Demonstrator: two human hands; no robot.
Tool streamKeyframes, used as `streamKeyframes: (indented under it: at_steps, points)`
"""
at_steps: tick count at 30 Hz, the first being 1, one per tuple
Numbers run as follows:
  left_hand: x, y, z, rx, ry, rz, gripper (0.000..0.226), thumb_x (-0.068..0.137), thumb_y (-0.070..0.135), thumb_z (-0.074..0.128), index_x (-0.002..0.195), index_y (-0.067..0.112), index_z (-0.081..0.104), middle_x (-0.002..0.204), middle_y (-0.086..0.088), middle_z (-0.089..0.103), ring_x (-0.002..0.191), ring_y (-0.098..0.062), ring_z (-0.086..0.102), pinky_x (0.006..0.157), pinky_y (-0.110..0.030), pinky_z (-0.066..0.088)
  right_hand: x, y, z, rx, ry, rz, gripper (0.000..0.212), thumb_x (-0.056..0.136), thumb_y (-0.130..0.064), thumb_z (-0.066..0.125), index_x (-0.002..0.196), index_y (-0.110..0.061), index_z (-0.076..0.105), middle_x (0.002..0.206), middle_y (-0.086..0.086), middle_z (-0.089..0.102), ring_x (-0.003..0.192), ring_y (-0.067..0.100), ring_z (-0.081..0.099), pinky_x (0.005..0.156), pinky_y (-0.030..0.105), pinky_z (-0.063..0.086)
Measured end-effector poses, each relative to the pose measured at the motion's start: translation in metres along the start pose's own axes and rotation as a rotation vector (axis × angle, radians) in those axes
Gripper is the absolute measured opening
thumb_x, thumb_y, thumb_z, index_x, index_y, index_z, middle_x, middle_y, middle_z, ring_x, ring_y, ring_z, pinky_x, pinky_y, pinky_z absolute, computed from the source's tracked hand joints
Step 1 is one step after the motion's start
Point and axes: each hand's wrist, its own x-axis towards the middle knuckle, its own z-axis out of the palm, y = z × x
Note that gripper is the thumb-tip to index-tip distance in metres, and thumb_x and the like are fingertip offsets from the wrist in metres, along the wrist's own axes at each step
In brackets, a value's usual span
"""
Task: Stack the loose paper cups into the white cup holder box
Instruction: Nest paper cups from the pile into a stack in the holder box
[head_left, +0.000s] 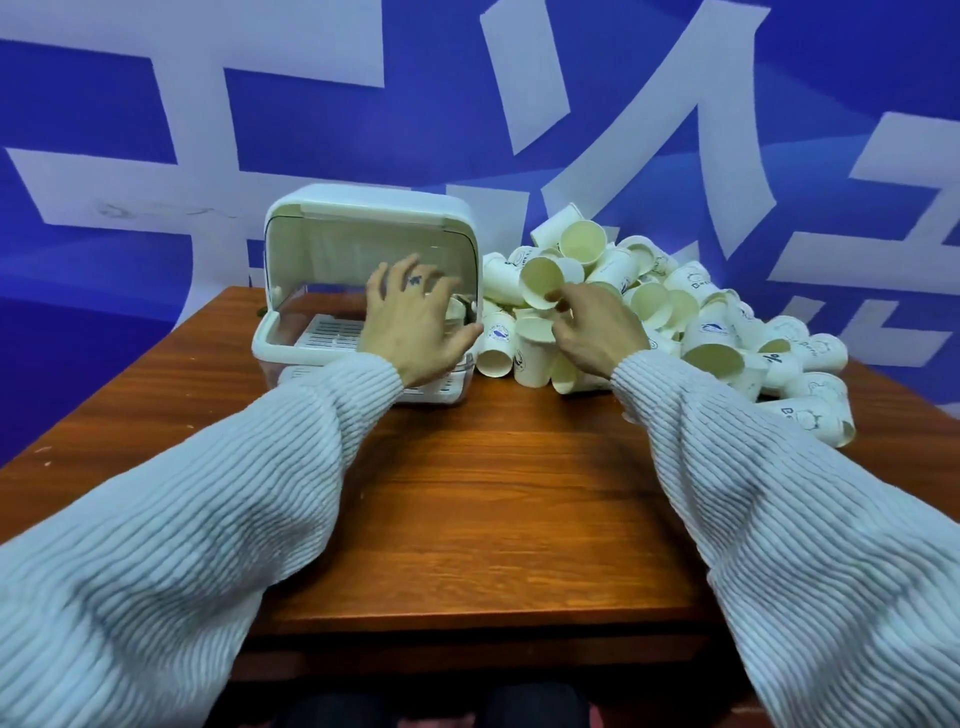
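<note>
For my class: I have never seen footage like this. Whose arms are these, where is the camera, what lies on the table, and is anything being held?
There is no machine here. The single picture comes from a camera worn on a person's head, looking forward and down, so the two sleeved arms are the wearer's own.

On the wooden table stands the white cup holder box with its lid raised, and to its right a heap of loose paper cups.

The left hand is spread open at the front of the box and grips nothing that I can see. The right hand reaches into the heap, its fingers pinching the rim of one cup.
</note>
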Motion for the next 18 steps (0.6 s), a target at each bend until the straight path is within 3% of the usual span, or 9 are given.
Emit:
streamKeyframes:
  at_steps: [3,6,11,14,16,18]
  points:
    - [0.002,0.025,0.004,0.149,-0.002,0.198,0.05,0.093,0.058,0.049,0.13,0.028,0.064,0.143,0.001,0.057,0.148,-0.024,0.029,0.123,-0.055,0.009,-0.008,0.011,-0.001,-0.093,-0.072,-0.038,0.037,0.091,-0.026,0.054,0.125,-0.024,0.068,0.118,0.003,0.068,0.115,0.028,0.059,0.086,0.046,0.054]
    - [0.006,0.045,0.014,0.311,-0.073,0.302,0.044,0.096,0.05,0.048,0.121,0.021,0.069,0.136,-0.004,0.064,0.147,-0.025,0.033,0.123,-0.058,0.005,-0.014,0.017,0.003,-0.165,-0.143,-0.109,0.041,0.094,-0.028,0.054,0.133,-0.022,0.065,0.128,0.005,0.066,0.124,0.03,0.055,0.095,0.046,0.05]
    - [0.013,0.066,0.032,0.346,-0.138,0.297,0.04,0.096,0.037,0.049,0.127,0.017,0.064,0.135,-0.006,0.064,0.147,-0.028,0.034,0.121,-0.063,0.003,-0.016,0.025,0.014,-0.222,-0.154,-0.221,0.034,0.098,-0.03,0.057,0.128,-0.021,0.067,0.126,0.004,0.068,0.12,0.03,0.056,0.099,0.046,0.046]
    - [0.016,0.073,0.04,0.256,-0.084,0.269,0.05,0.092,0.038,0.054,0.135,0.015,0.054,0.142,-0.008,0.058,0.147,-0.027,0.034,0.122,-0.06,0.007,-0.016,0.03,0.018,-0.174,-0.092,-0.214,0.023,0.098,-0.033,0.058,0.113,-0.02,0.07,0.111,0.002,0.069,0.111,0.028,0.056,0.089,0.04,0.044]
    - [0.016,0.075,0.042,0.156,-0.047,0.245,0.069,0.088,0.05,0.059,0.146,0.015,0.042,0.145,-0.009,0.055,0.146,-0.027,0.036,0.123,-0.056,0.009,-0.018,0.033,0.014,-0.025,-0.069,-0.201,0.018,0.097,-0.033,0.06,0.105,-0.019,0.07,0.1,-0.002,0.067,0.103,0.026,0.058,0.081,0.039,0.044]
    - [0.016,0.076,0.04,0.057,-0.049,0.206,0.091,0.084,0.062,0.063,0.154,0.016,0.027,0.144,-0.012,0.055,0.147,-0.027,0.036,0.123,-0.055,0.007,-0.022,0.034,0.005,0.177,-0.093,-0.186,0.015,0.096,-0.03,0.063,0.101,-0.019,0.072,0.096,-0.006,0.068,0.099,0.021,0.061,0.083,0.038,0.047]
